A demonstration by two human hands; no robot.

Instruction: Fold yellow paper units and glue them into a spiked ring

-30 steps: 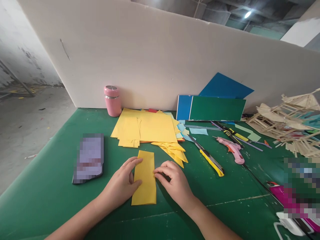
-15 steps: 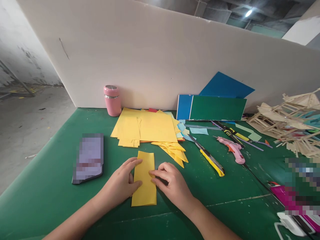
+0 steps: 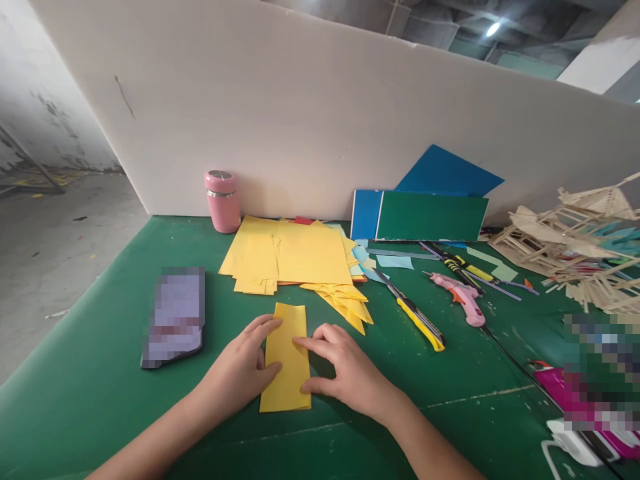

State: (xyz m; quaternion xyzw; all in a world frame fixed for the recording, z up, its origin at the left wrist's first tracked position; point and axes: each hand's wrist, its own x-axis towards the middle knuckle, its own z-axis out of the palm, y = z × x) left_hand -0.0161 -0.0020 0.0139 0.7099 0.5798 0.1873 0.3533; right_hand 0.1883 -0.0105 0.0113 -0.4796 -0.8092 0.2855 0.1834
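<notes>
A folded strip of yellow paper (image 3: 287, 360) lies upright in the view on the green table. Its lower right corner shows more than one layer. My left hand (image 3: 245, 360) grips the left edge, with the thumb and forefinger resting on the top face and the other fingers curled beside it. On the opposite edge, my right hand (image 3: 345, 373) holds the paper with forefinger and thumb set well apart along the fold. Just beyond, several pointed yellow folded pieces (image 3: 345, 303) lie beside a stack of yellow sheets (image 3: 310, 253).
A phone (image 3: 175, 317) lies left of my hands; a pink flask (image 3: 223, 203) stands behind it. Rightward are a yellow utility knife (image 3: 420, 323), a pink glue gun (image 3: 463, 297) with its cable, paper scraps (image 3: 395, 261) and a wooden stick model (image 3: 590, 247). A white panel (image 3: 280, 120) rises behind.
My right thumb has slid down the paper's right edge, away from the forefinger, widening the gap between them. My left hand keeps its place on the paper. The view has shifted slightly.
</notes>
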